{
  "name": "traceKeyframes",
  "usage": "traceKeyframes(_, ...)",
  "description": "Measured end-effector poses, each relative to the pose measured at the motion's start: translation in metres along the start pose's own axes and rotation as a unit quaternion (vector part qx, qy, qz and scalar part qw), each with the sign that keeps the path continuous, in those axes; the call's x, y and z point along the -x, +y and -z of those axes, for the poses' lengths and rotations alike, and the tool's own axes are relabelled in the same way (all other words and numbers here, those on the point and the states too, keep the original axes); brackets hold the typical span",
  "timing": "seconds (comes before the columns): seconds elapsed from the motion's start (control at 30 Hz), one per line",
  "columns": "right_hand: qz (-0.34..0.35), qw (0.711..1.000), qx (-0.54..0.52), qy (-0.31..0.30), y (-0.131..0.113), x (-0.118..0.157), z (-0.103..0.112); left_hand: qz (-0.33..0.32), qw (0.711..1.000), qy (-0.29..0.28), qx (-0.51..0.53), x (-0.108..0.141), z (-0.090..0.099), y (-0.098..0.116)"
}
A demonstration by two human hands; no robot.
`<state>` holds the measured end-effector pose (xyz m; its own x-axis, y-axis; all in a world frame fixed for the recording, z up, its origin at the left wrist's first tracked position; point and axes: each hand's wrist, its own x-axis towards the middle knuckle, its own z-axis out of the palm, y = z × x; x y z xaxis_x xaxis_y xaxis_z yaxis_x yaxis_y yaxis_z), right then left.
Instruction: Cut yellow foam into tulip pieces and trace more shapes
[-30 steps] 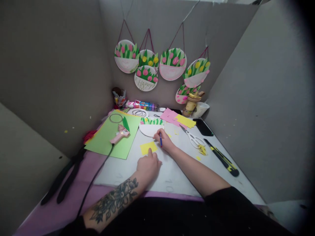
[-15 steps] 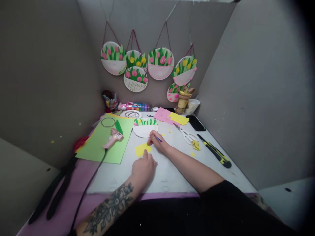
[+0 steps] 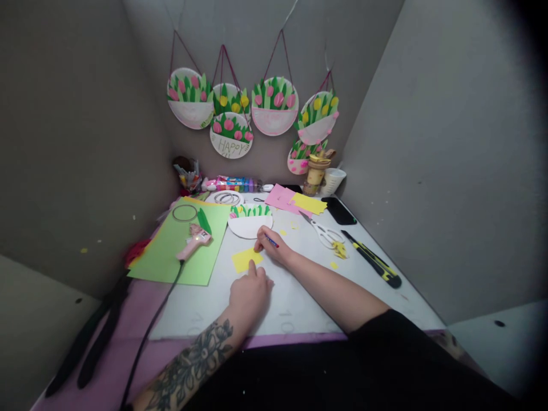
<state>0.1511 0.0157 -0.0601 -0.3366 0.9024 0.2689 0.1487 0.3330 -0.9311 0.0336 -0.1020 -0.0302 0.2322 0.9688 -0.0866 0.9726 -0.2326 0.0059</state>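
Note:
A small yellow paper piece lies on the white work surface. At its near edge rests the outstretched index finger of my left hand, which grips nothing. My right hand is closed around a dark blue pen with a red end, its fingertips at the paper's right corner; the pen's tip is hidden. Just beyond my hands lies a half-round white paper plate pocket with green paper leaves and a pink and a yellow flower along its upper edge.
Green sheets with a pink glue gun lie left. White-handled scissors, a yellow-black cutter and a phone lie right. Pink paper is at the back. Decorated plates hang on the wall.
The view has shifted slightly, so the background sits a little left and higher. Both hands stay at the yellow paper, with the pen still in my right hand.

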Motion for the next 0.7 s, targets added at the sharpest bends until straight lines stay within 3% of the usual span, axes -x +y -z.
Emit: traceKeyframes(0.7,0.005,1.000,0.015,-0.005,-0.0014,0.0004,0.0003,-0.007,1.000,0.008,-0.004,-0.0010,-0.0041,0.0013)
